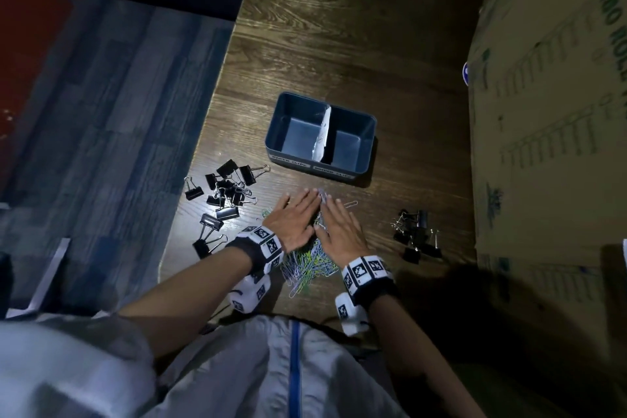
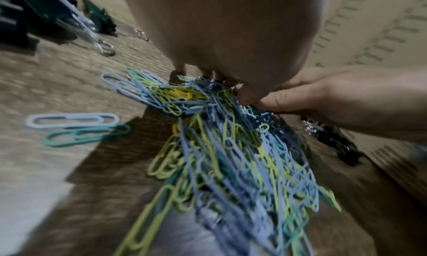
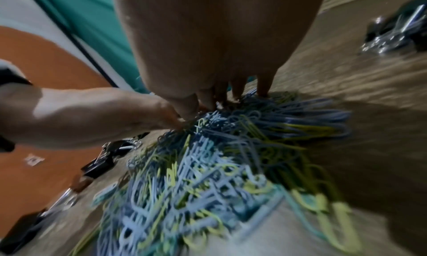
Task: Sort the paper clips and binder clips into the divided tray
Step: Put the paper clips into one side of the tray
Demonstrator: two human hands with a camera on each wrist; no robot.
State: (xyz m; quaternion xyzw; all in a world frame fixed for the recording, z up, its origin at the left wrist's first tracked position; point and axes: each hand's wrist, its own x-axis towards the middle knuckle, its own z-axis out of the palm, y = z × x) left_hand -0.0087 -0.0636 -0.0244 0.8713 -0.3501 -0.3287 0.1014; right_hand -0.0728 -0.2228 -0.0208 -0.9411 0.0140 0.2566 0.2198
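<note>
A heap of blue, yellow and green paper clips [image 1: 310,268] lies on the wooden table near its front edge. My left hand [image 1: 298,210] and right hand [image 1: 336,220] lie side by side on the heap's far end, fingers straight, hemming clips in between them. In the left wrist view, the left hand's fingertips [image 2: 208,76] dig into the clips [image 2: 231,150], and the right hand [image 2: 335,102] meets them from the right. Black binder clips lie in two groups, one to the left [image 1: 224,200] and one to the right [image 1: 417,234]. The dark blue tray [image 1: 339,173] stands beyond, both halves empty.
A white divider [image 1: 324,136] splits the tray, and labels run along its front wall. A large cardboard box [image 1: 543,112] walls off the table's right side. The table's left edge [image 1: 203,146] drops to a blue floor. A few clips [image 2: 71,120] lie loose beside the heap.
</note>
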